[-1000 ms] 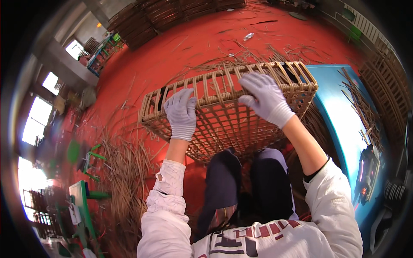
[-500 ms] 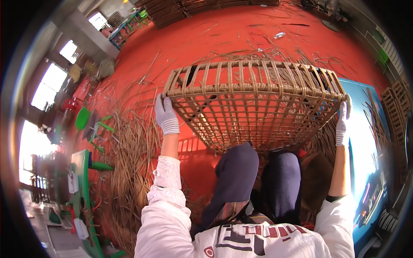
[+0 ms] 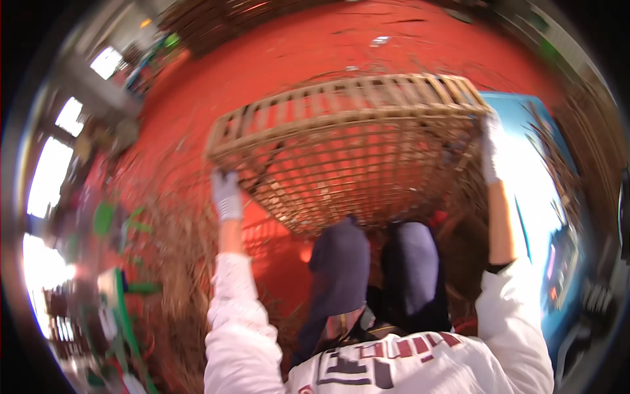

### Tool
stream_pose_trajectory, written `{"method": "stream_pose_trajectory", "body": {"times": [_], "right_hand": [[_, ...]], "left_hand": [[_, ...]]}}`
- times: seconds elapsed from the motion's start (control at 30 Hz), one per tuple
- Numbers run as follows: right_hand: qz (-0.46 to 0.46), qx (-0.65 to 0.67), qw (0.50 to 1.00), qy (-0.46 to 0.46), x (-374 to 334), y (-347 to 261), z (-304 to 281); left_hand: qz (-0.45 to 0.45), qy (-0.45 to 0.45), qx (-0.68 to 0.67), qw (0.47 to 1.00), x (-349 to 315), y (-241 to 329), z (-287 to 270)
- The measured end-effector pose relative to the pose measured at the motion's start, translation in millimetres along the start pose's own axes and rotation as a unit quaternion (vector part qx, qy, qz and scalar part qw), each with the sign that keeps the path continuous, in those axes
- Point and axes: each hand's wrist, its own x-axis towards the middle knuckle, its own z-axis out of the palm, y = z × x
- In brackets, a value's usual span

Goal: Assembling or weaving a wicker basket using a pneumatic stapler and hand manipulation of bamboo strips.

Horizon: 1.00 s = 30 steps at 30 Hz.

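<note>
A wide woven rattan lattice panel with a deep slatted side (image 3: 348, 120) stands tilted in front of my knees. Its open grid faces me and narrows toward the floor. My left hand (image 3: 227, 196), in a pale striped glove, grips the lower left corner of the thick edge. On the far right end, my gloved right hand (image 3: 491, 148) is closed on the other corner. Fingers of both hands are partly behind the rattan and smeared by motion.
A light-blue table (image 3: 525, 190) stands close on the right, with strips and small tools on it. Loose brown strips (image 3: 180, 262) litter the red floor (image 3: 289, 59). Green stools (image 3: 121, 302) stand at the left, and stacked woven pieces (image 3: 230, 23) lie at the back.
The rattan panel and both hands have shifted left in view. Its left end has dropped while the right end has risen, so it slants more. The whole view has also shifted and blurred.
</note>
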Motion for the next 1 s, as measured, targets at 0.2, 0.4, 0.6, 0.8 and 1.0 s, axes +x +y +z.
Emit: {"method": "stream_pose_trajectory", "body": {"times": [0.2,0.4,0.6,0.8,1.0], "right_hand": [[0.067,0.023,0.997,0.038,-1.8,-32.7,13.3],[0.088,-0.003,0.995,0.05,-6.6,-48.5,6.5],[0.059,0.115,0.992,0.008,-6.8,-72.1,19.1],[0.073,0.229,0.971,0.008,15.9,-56.6,26.4],[0.021,0.147,0.989,-0.004,18.2,-83.2,49.2]], "left_hand": [[0.053,0.013,0.023,0.998,10.2,-16.3,-16.6],[-0.007,0.008,0.002,1.0,-10.8,13.6,3.8],[0.015,0.05,-0.061,0.997,-21.6,2.4,-15.7],[0.0,0.105,0.023,0.994,-34.3,5.7,-10.0],[-0.004,0.115,-0.03,0.993,-47.3,-6.9,-32.9]]}}
